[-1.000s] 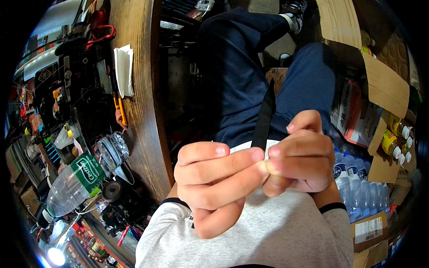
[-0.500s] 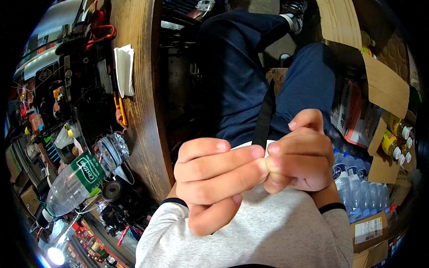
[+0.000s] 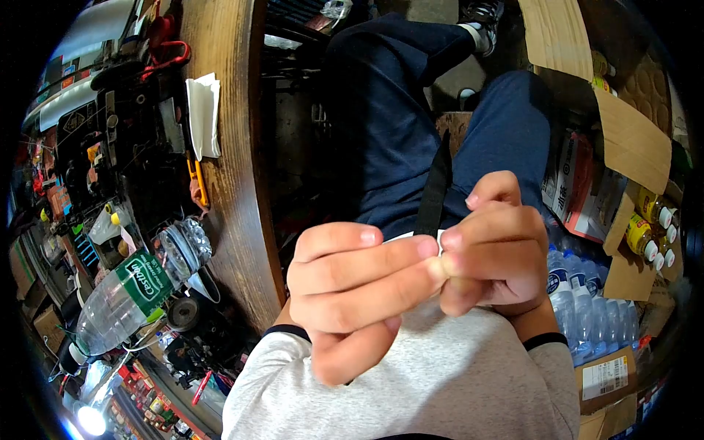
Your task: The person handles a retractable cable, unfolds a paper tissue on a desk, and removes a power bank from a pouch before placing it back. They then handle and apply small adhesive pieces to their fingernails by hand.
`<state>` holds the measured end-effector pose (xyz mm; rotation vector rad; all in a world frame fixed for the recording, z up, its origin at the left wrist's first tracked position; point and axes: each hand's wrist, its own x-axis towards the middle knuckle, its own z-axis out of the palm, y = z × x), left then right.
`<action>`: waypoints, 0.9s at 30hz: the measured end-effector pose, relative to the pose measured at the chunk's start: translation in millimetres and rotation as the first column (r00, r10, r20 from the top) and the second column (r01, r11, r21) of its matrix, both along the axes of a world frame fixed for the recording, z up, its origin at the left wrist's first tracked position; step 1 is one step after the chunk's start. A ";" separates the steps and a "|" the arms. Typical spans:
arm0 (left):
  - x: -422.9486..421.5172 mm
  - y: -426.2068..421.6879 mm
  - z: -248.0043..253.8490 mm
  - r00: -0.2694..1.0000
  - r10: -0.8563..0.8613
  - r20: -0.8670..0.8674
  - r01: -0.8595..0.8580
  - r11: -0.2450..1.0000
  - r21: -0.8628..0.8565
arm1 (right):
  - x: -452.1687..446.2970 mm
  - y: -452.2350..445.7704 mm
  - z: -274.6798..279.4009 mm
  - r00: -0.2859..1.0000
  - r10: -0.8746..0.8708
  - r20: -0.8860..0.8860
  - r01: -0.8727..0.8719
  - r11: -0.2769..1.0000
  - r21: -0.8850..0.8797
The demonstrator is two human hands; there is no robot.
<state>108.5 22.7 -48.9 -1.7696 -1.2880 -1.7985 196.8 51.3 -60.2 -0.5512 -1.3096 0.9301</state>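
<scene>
In front of the grey shirt (image 3: 455, 374), my left hand (image 3: 359, 293) is closed in a pinch with its fingertips pointing right. My right hand (image 3: 499, 253) is pinched too, and its thumb and fingers meet those of the left. Whatever lies between the fingertips is too small or too covered to make out. Behind the hands, a black strap (image 3: 434, 194) runs down over the dark blue trousers (image 3: 506, 125).
A wooden table edge (image 3: 231, 191) runs along the left, bearing folded white paper (image 3: 204, 117). Beyond it are an empty plastic bottle (image 3: 121, 304) and cluttered black machinery (image 3: 117, 139). At right stand a cardboard box (image 3: 634, 136), yellow-labelled bottles (image 3: 642, 235) and packed water bottles (image 3: 579, 301).
My right hand has shifted slightly up, and its fingers have turned a little. The left hand has moved barely to the right. The fingertips still touch.
</scene>
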 end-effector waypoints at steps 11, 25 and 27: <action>-11.8 0.8 -4.5 0.960 -0.249 0.131 0.246 0.968 0.038 | -1.4 3.5 0.8 0.994 0.084 -0.070 -0.088 0.995 -0.055; -10.6 2.6 -3.0 0.817 -0.381 0.433 0.447 0.892 -0.058 | -7.2 1.3 -3.9 0.988 0.098 -0.122 -0.103 0.994 -0.033; -10.6 4.1 -4.1 0.824 -0.389 0.411 0.444 0.895 -0.044 | -5.6 4.5 -3.7 0.984 0.127 -0.122 -0.131 0.991 -0.025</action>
